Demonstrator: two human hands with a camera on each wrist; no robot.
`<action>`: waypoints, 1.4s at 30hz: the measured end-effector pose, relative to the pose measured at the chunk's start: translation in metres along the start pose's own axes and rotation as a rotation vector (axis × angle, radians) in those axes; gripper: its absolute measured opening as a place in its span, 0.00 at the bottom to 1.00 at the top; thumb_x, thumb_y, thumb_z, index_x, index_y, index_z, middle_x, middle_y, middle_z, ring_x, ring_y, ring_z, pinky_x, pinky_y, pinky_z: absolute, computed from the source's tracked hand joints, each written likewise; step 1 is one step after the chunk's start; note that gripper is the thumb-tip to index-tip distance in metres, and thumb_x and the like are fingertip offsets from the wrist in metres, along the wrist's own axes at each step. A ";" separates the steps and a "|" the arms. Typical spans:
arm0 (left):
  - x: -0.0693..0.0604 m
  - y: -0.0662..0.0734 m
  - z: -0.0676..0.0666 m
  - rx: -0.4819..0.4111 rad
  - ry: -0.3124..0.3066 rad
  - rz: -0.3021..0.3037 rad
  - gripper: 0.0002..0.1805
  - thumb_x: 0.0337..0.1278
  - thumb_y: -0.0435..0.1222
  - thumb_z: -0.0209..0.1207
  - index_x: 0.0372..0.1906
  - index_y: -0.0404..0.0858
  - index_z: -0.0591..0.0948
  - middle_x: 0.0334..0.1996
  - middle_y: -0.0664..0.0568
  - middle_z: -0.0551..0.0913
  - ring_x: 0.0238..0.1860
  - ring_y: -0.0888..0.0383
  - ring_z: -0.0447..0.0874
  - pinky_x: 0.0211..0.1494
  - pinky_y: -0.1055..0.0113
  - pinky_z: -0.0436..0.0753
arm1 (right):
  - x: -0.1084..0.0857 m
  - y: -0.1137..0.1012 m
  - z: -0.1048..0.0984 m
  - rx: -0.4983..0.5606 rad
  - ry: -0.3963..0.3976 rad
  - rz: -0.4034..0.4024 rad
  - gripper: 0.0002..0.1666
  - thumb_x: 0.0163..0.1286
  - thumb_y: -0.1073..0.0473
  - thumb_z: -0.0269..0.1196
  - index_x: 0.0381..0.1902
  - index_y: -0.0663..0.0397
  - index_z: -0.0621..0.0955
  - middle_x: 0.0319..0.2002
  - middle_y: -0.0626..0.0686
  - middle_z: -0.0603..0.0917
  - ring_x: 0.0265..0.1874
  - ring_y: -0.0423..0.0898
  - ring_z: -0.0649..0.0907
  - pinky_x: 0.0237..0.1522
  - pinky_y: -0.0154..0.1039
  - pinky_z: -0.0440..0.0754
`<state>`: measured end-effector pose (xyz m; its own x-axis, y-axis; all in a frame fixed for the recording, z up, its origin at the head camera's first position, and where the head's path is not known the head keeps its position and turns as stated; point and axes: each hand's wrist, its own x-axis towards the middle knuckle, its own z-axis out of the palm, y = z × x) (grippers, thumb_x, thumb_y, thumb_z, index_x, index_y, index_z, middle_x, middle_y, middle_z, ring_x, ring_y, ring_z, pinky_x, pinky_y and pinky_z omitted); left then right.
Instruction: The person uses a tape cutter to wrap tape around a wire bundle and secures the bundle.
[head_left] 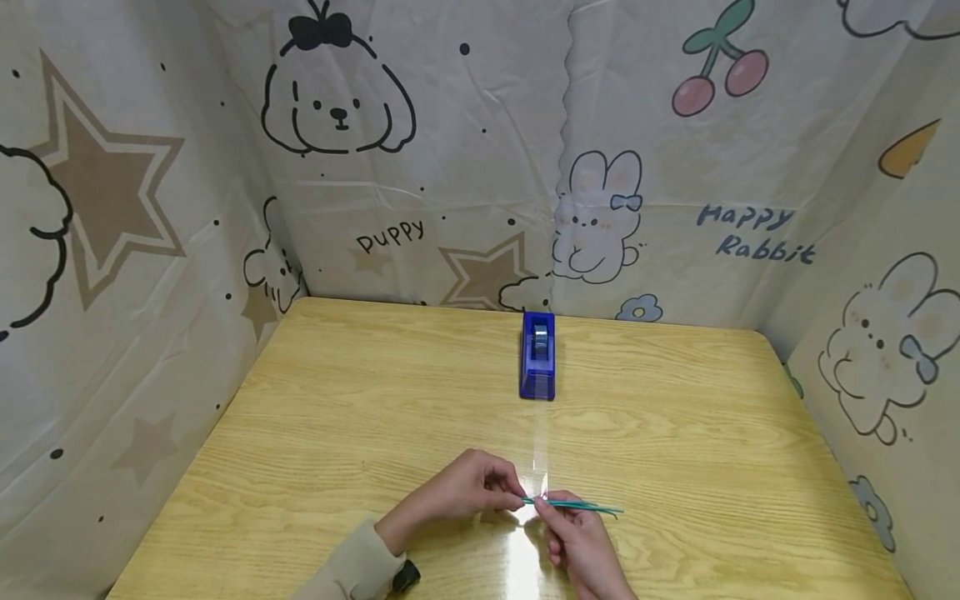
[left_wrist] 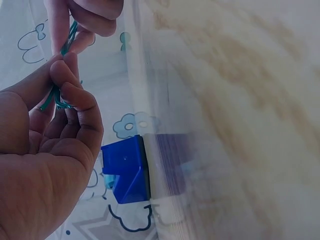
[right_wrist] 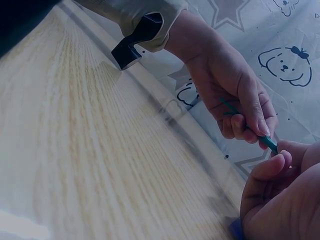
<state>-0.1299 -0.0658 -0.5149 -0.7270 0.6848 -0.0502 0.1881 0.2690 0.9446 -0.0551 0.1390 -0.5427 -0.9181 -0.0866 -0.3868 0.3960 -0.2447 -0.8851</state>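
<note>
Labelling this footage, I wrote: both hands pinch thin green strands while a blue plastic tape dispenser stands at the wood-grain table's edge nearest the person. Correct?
Wrong edge: the head view shows the tape dispenser near the far edge of the table. The left hand and right hand do pinch the green strands.

Left hand (head_left: 480, 486) is pinching, thumb against bent fingers, and the right hand (head_left: 579, 537) is pinching too, fingertips just beside the left's. Left arm (head_left: 352, 562) kinda slants in from lower left.
</note>
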 end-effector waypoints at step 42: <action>-0.001 0.001 -0.005 0.005 0.030 -0.020 0.02 0.61 0.33 0.71 0.33 0.40 0.92 0.31 0.54 0.91 0.32 0.67 0.85 0.39 0.74 0.82 | -0.005 -0.022 -0.051 0.033 -0.065 0.052 0.05 0.79 0.58 0.59 0.41 0.47 0.82 0.31 0.41 0.88 0.32 0.37 0.88 0.40 0.30 0.86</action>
<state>-0.1324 -0.0701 -0.5121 -0.7501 0.6587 -0.0596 0.1763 0.2860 0.9419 -0.0581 0.1946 -0.5344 -0.8958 -0.1622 -0.4137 0.4436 -0.2702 -0.8545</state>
